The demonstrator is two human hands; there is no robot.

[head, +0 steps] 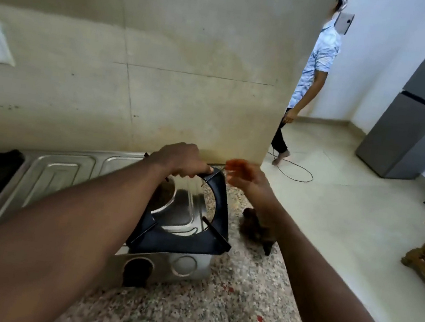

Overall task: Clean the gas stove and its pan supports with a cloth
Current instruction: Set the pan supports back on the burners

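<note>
The left hand (pixel 181 161) is gripping the far edge of a black pan support (pixel 221 217), fingers curled over its rim, and is holding it tilted, with the far side raised and the near edge resting on the right end of the gas stove (pixel 66 174). The right hand (pixel 247 177) is hovering just beside the support's far right corner, blurred, with fingers loosely spread and holding nothing. The steel stove is sitting on a speckled stone counter (pixel 210 312) against the wall, its black knob (pixel 137 269) facing near. A dark cloth (pixel 253 227) is lying bunched on the counter just right of the stove, partly under the right forearm. Far right, a person in a pale blue shirt (pixel 320 61) is stepping behind the wall's end, near a grey fridge (pixel 419 114).
</note>
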